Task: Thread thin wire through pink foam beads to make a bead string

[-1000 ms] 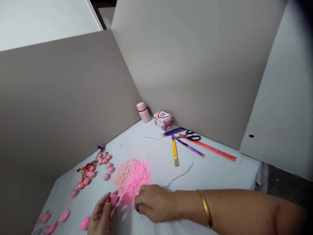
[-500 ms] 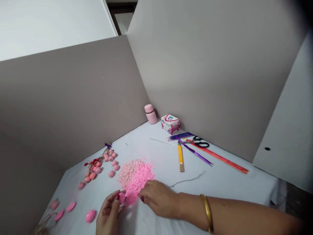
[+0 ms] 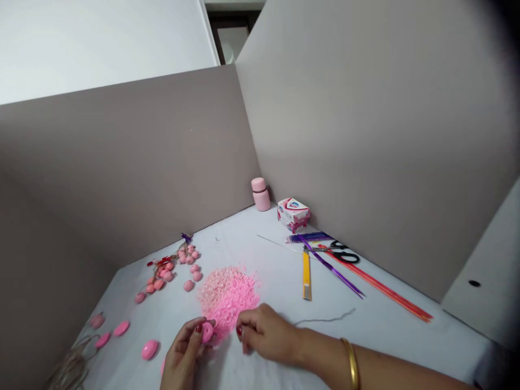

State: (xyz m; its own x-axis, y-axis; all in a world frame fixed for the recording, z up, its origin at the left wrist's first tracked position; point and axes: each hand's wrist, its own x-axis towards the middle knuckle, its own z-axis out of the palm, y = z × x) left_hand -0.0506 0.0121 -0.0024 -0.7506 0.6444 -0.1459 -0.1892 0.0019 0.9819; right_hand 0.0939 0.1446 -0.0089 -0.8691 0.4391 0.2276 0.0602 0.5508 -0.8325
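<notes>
Where the table (image 3: 136,319) starts at left: twine (image 3: 71,365) lies bunched, more of it in sight than half a second ago, since the view has swung left.
Flat pieces (image 3: 103,340): pink, just beside the twine.
Loose bead (image 3: 150,349): pink, by itself on the cloth, near the left hand.
Bunches (image 3: 166,275): pink beads on stems with red and purple ties, behind the loose bead, lying as before.
Left hand (image 3: 184,349): thumb and fingers pinch a pink disc (image 3: 207,332), the same grip as a second ago.
Pink disc: up at the left fingertips, in front of the heap.
Heap (image 3: 227,292): small bits, pale on the left, bright on the right.
Flask (image 3: 261,195): upright in the corner.
Right hand (image 3: 270,336): narrow, fingers curled, by the heap's near right edge; a pale tip shows beneath, and I cannot tell whether anything is held.
Box (image 3: 293,211): right of the flask, further right in view than a second ago, like everything on the table.
Knife (image 3: 306,276): yellow, its far end by the scissors (image 3: 345,257).
Thread (image 3: 327,319): behind the right wrist, looking flatter now; cannot tell whether it moved.
Red strips (image 3: 382,287): farthest right, slanting nearer.
</notes>
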